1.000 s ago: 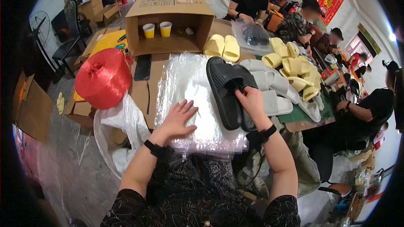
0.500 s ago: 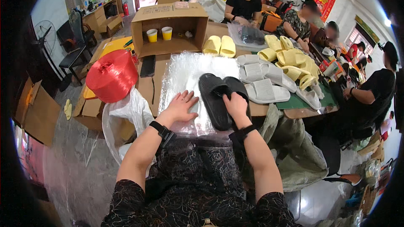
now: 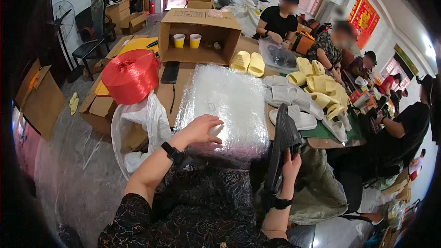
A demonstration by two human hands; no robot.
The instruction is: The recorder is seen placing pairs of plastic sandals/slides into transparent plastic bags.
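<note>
A stack of clear plastic bags (image 3: 232,103) lies flat on the table in front of me. My left hand (image 3: 202,130) rests on its near part, fingers apart and holding nothing. At the stack's right edge, my right hand (image 3: 291,169) grips a pair of black slide sandals (image 3: 280,142). The pair is turned up on edge, soles to the left, so one slide mostly hides the other. Just beyond lie several grey slides (image 3: 301,119) and a pile of yellow slides (image 3: 324,84).
A red twine roll (image 3: 130,77) stands at the left, near a black phone (image 3: 170,72). Behind the bags are an open cardboard box (image 3: 200,18) with two cups and two yellow slides (image 3: 248,62). A greenish sack (image 3: 317,188) hangs at the right. People work along the far right side.
My right hand has drawn the black slides off the bags toward the right and me, tipping them on edge. My left hand stays on the bags. The view has shifted slightly.
</note>
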